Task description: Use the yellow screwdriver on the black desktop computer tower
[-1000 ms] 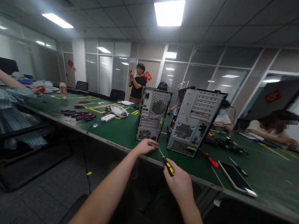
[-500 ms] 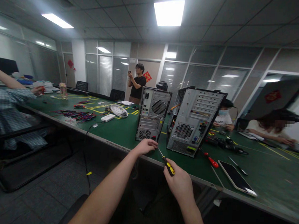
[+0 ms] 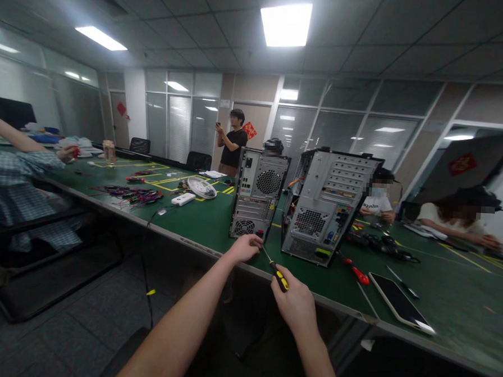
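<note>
My right hand [image 3: 297,300] is closed around the black and yellow handle of a screwdriver [image 3: 279,277]. Its thin shaft slants up and left to the fingertips of my left hand [image 3: 246,248]. Those fingers are bent together at the tip, low in front of the narrower computer tower [image 3: 260,178]; whatever they pinch is too small to make out. This tower stands upright with its back panel, fan grille and ports facing me. Right of it a wider computer tower [image 3: 318,209] stands with its left side uncovered, loose cables showing inside.
On the green table [image 3: 207,231] to the right lie a red-handled screwdriver [image 3: 358,273], a phone [image 3: 400,303] and black cables [image 3: 383,246]. Leftward are bundled coloured wires [image 3: 128,195], a white power bank-like object [image 3: 183,199] and a round white grille [image 3: 201,187]. Several people are around the table.
My right hand and the screwdriver have shifted slightly left and up. My left hand stays at the screwdriver's tip, a touch further left. The whole view has tilted a little.
</note>
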`<state>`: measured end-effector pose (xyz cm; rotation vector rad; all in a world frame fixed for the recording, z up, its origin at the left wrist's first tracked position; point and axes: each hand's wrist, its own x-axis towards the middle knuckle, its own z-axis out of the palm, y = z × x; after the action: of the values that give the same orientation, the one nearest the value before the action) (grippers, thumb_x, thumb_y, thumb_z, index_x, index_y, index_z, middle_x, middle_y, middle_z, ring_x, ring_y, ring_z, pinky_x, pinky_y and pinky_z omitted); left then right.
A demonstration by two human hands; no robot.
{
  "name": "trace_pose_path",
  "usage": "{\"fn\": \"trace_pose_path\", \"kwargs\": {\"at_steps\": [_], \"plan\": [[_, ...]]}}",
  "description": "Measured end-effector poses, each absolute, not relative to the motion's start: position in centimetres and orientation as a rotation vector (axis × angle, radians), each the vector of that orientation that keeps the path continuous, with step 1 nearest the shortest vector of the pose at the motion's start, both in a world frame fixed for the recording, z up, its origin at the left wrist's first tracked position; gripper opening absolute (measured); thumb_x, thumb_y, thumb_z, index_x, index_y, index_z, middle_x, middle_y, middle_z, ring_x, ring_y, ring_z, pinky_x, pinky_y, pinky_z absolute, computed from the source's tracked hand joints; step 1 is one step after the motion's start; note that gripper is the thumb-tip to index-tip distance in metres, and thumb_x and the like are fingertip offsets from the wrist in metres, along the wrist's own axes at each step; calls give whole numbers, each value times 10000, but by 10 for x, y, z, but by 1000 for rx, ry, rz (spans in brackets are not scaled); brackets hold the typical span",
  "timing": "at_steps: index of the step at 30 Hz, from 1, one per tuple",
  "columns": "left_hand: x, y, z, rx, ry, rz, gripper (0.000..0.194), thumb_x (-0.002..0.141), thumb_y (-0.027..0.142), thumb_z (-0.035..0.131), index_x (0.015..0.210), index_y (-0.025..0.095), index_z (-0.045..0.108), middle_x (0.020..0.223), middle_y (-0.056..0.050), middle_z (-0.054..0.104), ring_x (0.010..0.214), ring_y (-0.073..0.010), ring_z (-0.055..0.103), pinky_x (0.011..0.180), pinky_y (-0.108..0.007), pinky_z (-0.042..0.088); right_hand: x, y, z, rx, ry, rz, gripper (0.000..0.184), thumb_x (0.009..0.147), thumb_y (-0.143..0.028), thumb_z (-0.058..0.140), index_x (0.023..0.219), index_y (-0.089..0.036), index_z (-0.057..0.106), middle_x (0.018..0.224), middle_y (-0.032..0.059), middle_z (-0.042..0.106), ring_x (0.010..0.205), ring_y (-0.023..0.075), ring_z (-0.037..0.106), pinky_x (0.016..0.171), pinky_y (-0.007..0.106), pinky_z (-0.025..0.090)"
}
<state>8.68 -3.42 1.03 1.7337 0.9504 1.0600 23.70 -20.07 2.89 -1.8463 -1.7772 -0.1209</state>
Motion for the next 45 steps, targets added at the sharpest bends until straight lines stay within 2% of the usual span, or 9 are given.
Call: {"fn": "trace_pose_path", "kwargs": {"at_steps": [4,9,13,23,35,39,45], "plan": [[85,-32,9,1783,1015,1067,426,708,-19,571,1096,125,673,986,-78,730,736,-113,666,743,-241,535,234,-195,28,-1837,-1776,-113,356,911,-339,519,1240,-285,644,1063,27,748,903,223,704,726,265,468],[87,-26,8,1820,1104,1068,479,672,-6,649,1125,148,663,1059,-73,717,841,-138,670,792,-244,529,232,-185,26,-1818,-1779,-125,349,915,-343,516,1236,-295,641,1067,20,748,898,227,705,723,271,468],[89,-20,5,1827,1144,1057,492,678,4,643,1146,157,648,1077,-62,713,845,-135,671,786,-235,529,230,-179,25,-1822,-1778,-135,343,914,-338,514,1227,-292,646,1045,25,752,885,223,707,709,265,467],[90,-17,1,1780,1159,1040,485,705,27,633,1170,157,592,1134,-80,689,702,-98,655,583,-185,495,227,-178,26,-1842,-1790,-125,352,924,-350,497,1244,-293,633,1039,34,750,883,215,704,703,259,457],[90,-21,4,1748,1198,1068,457,711,45,646,1131,172,519,1089,-67,694,801,-116,668,726,-227,517,225,-180,29,-1865,-1779,-76,354,933,-352,492,1255,-288,625,1039,39,746,908,209,698,720,255,455],[91,-23,6,1720,1191,1053,454,710,70,663,1116,181,491,1093,-70,688,786,-121,661,730,-247,515,226,-179,27,-1862,-1786,-95,350,933,-355,496,1252,-292,625,1037,36,747,885,207,699,707,255,454],[92,-24,8,1752,1195,1046,458,676,73,682,1064,186,464,1062,-68,693,869,-137,642,774,-247,488,227,-178,24,-1871,-1782,-124,350,929,-344,505,1253,-288,627,1037,40,750,870,207,704,712,256,454]]}}
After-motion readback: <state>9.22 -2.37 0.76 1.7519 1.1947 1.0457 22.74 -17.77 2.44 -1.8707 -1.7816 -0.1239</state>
